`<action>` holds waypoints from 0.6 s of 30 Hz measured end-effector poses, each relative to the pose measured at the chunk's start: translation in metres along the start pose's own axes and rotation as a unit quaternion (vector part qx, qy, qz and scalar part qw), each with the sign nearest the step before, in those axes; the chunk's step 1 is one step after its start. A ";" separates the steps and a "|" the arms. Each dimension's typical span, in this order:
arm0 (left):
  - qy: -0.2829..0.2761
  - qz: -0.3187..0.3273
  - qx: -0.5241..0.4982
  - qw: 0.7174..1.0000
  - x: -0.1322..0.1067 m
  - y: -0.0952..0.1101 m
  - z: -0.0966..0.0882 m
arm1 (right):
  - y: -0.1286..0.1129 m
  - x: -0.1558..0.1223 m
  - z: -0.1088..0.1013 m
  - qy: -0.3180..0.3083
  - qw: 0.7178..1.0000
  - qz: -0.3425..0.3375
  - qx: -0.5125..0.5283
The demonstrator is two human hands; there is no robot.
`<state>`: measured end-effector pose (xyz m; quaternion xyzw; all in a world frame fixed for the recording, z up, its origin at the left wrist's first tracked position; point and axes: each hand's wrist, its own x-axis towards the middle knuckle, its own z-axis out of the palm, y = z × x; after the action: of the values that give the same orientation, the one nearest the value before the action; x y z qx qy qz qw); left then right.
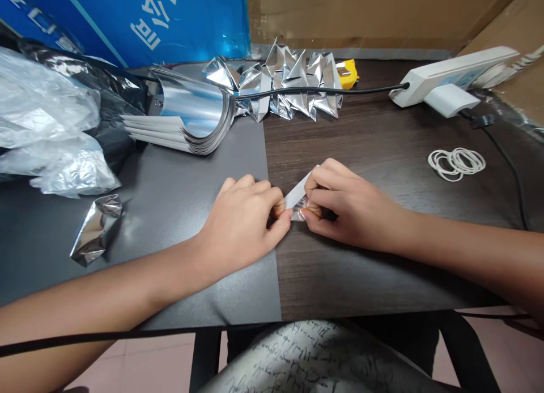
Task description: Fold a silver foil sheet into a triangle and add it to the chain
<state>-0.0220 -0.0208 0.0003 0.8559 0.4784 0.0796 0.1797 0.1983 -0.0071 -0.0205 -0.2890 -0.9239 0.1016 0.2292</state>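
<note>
Fingers (279, 227) of the left hand (244, 217) are pinched on the lower left end of a silvery strip (299, 192), and those of the right hand (346, 200) are curled closed around its right side. The strip lies between the two hands, over the dark wood of the bench (365, 141), just right of the grey sheet's (170, 212) edge; its white face slants up to the right, with a shiny patch below. Whether it rests flat on the wood cannot be told, since the hands cover much of it.

The likeliest fault is a crooked crease: if the two hands press at different angles, the white band could skew against the shiny part. Pulling apart too hard might tear such thin-looking material, and a slick surface could let an end slip from the thumb. The sheet's edge beside the work may also leave an uneven base under the left hand.

Farther back, a black cord (314, 90) runs across the pointed silver pieces (293, 78); a tug on it could scatter or crush them. The curved stack of sheets (193, 107) looks springy and might slide if knocked. Rubber bands (461, 162) lie well apart, beyond the right hand, at little risk.
</note>
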 end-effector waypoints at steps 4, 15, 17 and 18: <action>0.005 0.005 0.015 1.000 -0.001 0.001 0.000 | 0.001 0.000 0.001 0.009 1.000 -0.005 -0.002; -0.008 0.012 0.030 0.999 -0.003 -0.001 -0.004 | 0.004 -0.002 0.000 0.010 0.999 -0.038 -0.008; -0.021 0.008 0.025 0.999 -0.004 -0.002 -0.008 | 0.005 -0.002 0.000 0.009 0.999 -0.042 0.002; -0.027 0.006 0.022 0.999 -0.005 -0.003 -0.009 | 0.005 -0.002 0.000 0.010 0.999 -0.044 0.006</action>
<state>-0.0296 -0.0217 0.0079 0.8644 0.4697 0.0471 0.1730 0.2017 -0.0039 -0.0229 -0.2477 -0.9328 0.0941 0.2444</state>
